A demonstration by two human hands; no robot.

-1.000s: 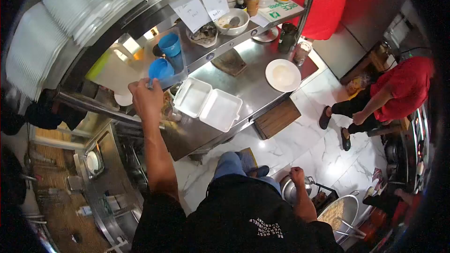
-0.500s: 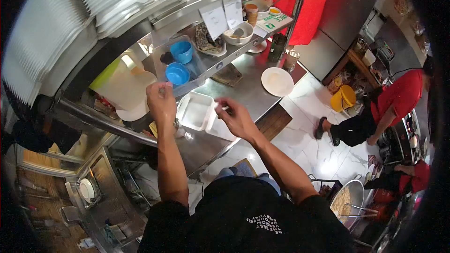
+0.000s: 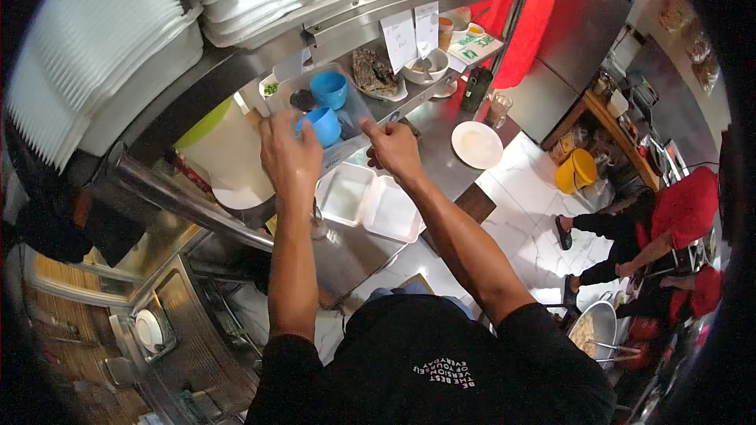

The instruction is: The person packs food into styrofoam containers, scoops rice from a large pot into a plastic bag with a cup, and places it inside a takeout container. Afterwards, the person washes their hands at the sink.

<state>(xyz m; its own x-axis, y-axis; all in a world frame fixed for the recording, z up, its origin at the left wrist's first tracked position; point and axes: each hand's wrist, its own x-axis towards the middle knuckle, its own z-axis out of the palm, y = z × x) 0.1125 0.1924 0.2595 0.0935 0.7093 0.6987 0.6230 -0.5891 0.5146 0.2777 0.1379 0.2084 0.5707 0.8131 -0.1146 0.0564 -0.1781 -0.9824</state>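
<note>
prob. handling clear tub point(image 3: 346, 148) w/ blue cups point(image 3: 329, 93): r hand point(image 3: 395, 146) grip pinching rim, l hand point(image 3: 291, 149) grip hidden, can't tell; next needs level hold.

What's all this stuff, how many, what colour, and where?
Rectangular plastic tub: 1, clear, upper middle.
Round plastic cups: 2, blue, in the tub.
Long steel counter: 1, silver, middle.
Hinged square foam box: 1, white, open on the counter.
Flat round plate: 1, white, right part of the counter.
Stacked foam containers: too many to count, white, top left.
Round bucket: 1, yellow, right side.
Hanging cloth: 1, red, top right.
Round metal pan: 1, silver, lower right.
People: 2, red tops, far right.
Others: too small or blurred to count.
Own shirt: 1, black, bottom.
Left hand: 1, bare, tub's left side.
Right hand: 1, bare, tub's right side.
</note>
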